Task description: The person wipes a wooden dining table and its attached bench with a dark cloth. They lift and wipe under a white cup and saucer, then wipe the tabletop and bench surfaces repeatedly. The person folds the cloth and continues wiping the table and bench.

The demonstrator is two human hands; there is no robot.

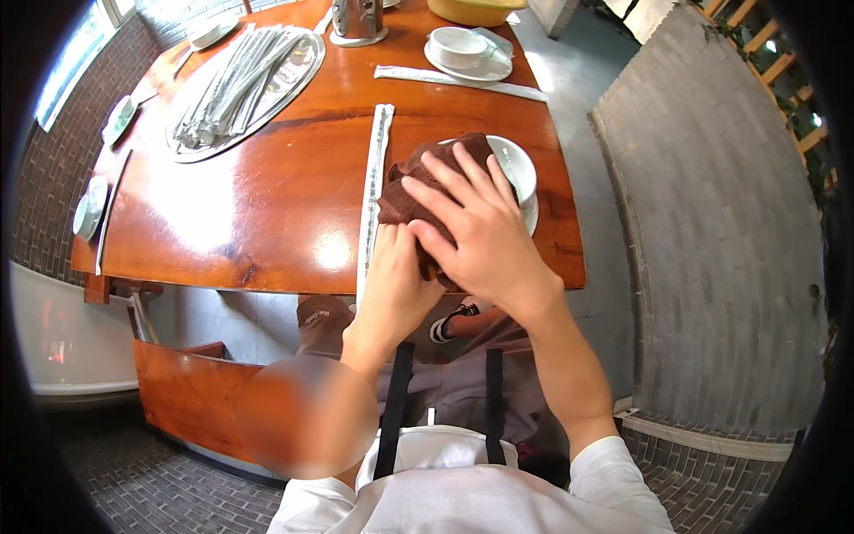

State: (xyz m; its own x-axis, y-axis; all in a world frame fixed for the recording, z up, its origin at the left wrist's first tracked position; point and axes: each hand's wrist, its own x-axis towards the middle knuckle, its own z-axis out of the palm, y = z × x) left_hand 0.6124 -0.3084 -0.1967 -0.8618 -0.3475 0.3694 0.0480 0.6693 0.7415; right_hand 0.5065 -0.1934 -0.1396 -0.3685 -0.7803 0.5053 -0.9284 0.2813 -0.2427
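A bunched brown cloth (407, 203) lies over the left part of a white bowl (517, 163) near the front right of the table. White dishware (532, 217) shows below the bowl's right side. My right hand (480, 233) rests flat on the cloth, its fingers spread apart. At the cloth's lower left edge, my left hand (393, 274) grips the fabric, with its fingertips hidden. Just left of the cloth, a long paper-wrapped chopstick packet (375, 180) runs up the table, its near end passing behind my left hand.
The glossy wooden table (293, 213) carries an oval metal tray (293, 80) of wrapped chopsticks. Farther back are a metal cylinder (358, 20), a yellow basin (474, 10) and a white cup (457, 47) on a plate. A wooden bench (193, 394) stands at the lower left.
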